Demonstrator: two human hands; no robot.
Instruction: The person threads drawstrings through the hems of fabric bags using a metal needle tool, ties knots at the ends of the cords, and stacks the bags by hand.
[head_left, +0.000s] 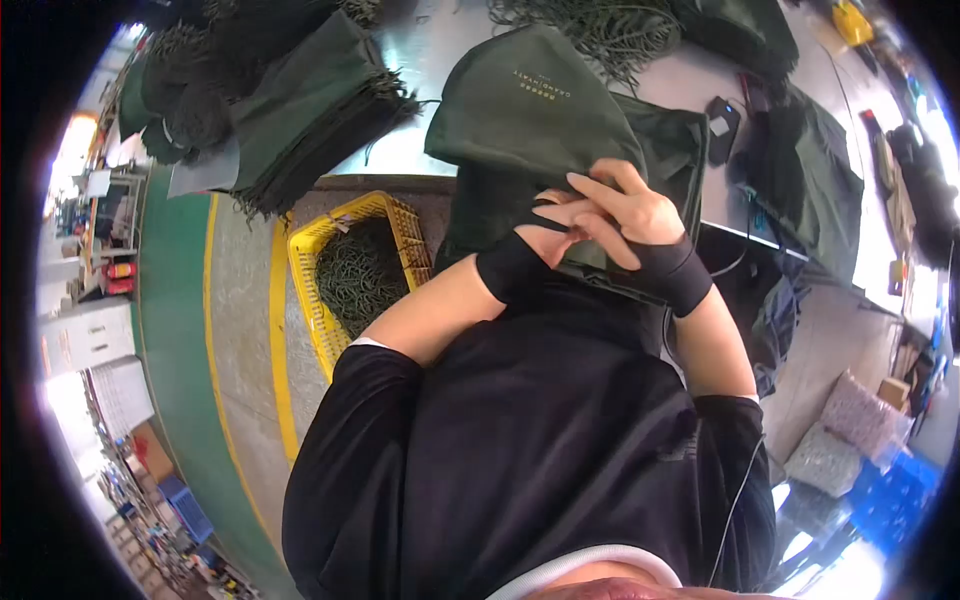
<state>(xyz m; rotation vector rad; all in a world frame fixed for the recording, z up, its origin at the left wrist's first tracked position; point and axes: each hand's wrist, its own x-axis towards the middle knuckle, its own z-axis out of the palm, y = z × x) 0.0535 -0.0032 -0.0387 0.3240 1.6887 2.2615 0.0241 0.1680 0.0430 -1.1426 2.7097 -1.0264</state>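
Observation:
A dark green fabric bag with small gold lettering lies over the near edge of the table, its lower part hanging toward my body. My left hand, wearing a black wrist band, has its fingers closed at the bag's near part. From the right, my right hand, also in a black wrist band, meets it, and its bent fingers overlap the left ones. Whatever lies between the fingertips is hidden or too small to name. More dark green fabric sits beneath and beside the bag.
Stacked dark green pieces with cord ends lie at the table's left. A yellow basket of green cords stands below. Loose cords lie at the back. A black device and green bags are at the right.

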